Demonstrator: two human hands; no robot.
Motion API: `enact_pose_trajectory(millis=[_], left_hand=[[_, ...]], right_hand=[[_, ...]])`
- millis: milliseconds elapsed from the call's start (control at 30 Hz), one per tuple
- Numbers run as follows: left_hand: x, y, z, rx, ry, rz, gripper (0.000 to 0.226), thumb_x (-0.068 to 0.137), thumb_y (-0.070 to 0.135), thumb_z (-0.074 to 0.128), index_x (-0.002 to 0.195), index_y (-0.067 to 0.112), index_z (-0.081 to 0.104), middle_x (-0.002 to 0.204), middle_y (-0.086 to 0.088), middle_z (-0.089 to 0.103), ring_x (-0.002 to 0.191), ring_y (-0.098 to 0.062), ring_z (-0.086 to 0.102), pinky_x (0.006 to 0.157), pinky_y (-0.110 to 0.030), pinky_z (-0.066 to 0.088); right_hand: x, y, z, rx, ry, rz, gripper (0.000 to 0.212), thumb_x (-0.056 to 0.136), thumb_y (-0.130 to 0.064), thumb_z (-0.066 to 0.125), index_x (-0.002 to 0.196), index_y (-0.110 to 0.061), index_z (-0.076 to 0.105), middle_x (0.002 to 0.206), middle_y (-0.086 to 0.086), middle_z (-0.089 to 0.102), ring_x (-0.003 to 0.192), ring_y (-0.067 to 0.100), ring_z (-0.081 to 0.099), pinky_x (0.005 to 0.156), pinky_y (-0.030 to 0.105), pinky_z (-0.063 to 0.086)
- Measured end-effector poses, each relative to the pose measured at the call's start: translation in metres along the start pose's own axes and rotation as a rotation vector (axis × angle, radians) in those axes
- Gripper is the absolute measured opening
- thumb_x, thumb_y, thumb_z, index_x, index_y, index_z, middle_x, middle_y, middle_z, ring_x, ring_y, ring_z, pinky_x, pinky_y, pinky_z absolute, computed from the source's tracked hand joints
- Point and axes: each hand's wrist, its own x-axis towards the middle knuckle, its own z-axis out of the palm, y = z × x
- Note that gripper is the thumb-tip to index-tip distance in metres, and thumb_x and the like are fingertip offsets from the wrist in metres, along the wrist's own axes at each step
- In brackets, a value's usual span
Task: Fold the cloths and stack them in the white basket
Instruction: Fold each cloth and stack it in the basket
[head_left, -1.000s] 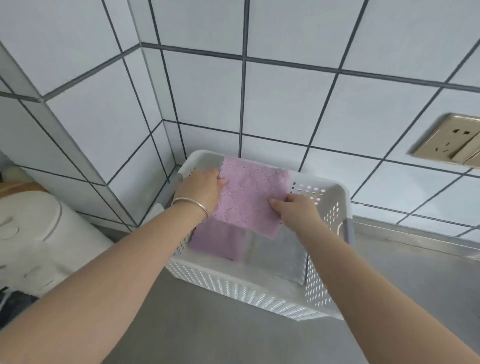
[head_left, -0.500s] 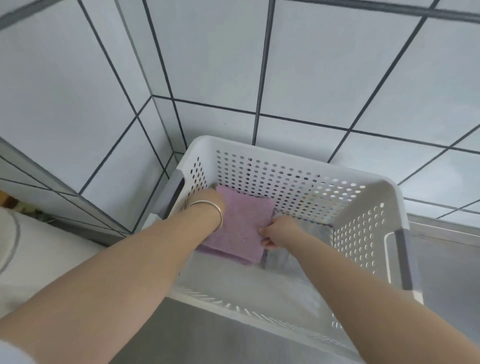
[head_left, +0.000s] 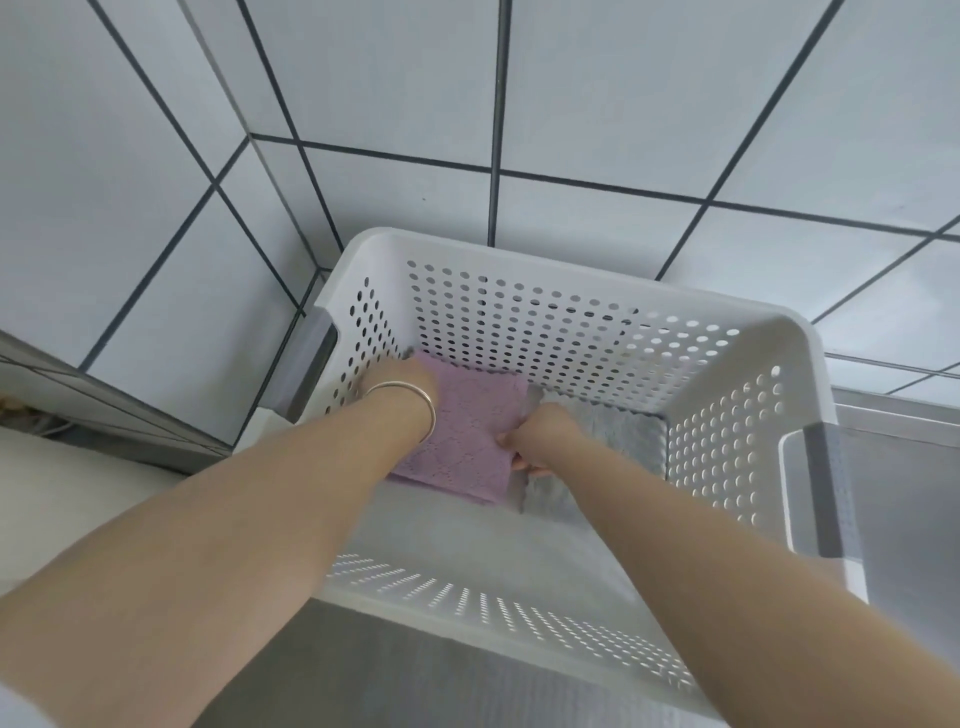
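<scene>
A white perforated basket stands in the tiled corner on the counter. Inside it, at the far left of the floor, lies a folded pink cloth. A folded grey cloth lies beside it on the right. My left hand, a silver bangle on its wrist, is down at the pink cloth's far left corner; its fingers are hidden behind the wrist. My right hand pinches the pink cloth's right edge, between the two cloths.
White tiled walls with dark grout rise right behind and left of the basket. The basket has grey handle grips on both short sides. Grey metal countertop runs to the right and in front.
Both hands have carried the pink cloth from above the rim down to the basket floor. The camera has tipped closer over the basket.
</scene>
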Motion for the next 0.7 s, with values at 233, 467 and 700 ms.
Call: enact_pose_trajectory(millis=[233,467,700], left_hand=[[0.001,0.001,0.006,0.032,0.026,0.03,0.042,0.094,-0.003,0.032,0.135,0.001,0.042,0.14,-0.016,0.043,0.126,-0.031,0.044,0.099,-0.04,0.041],[-0.007,0.001,0.002,0.033,0.242,0.172,0.036,0.092,-0.006,0.031,0.12,0.001,0.053,0.12,-0.014,0.058,0.11,-0.028,0.056,0.08,-0.032,0.046],[-0.023,0.017,0.016,0.072,0.181,0.321,0.061,0.087,0.041,0.057,0.137,0.012,0.037,0.126,-0.01,0.054,0.113,-0.027,0.054,0.081,-0.033,0.046]], right_hand=[[0.007,0.0,0.009,-0.072,0.027,0.003,0.064,0.081,-0.037,0.066,0.133,-0.006,0.044,0.107,0.015,0.066,0.095,0.026,0.066,0.081,0.041,0.057],[0.001,-0.002,0.008,-0.205,0.065,0.009,0.05,0.084,-0.046,0.059,0.12,-0.013,0.049,0.102,0.017,0.066,0.09,0.029,0.067,0.079,0.039,0.057],[-0.009,-0.017,0.005,-0.065,-0.175,0.102,0.032,0.096,-0.005,0.039,0.064,-0.011,0.043,0.024,-0.005,0.045,0.036,0.009,0.055,0.058,0.021,0.053]])
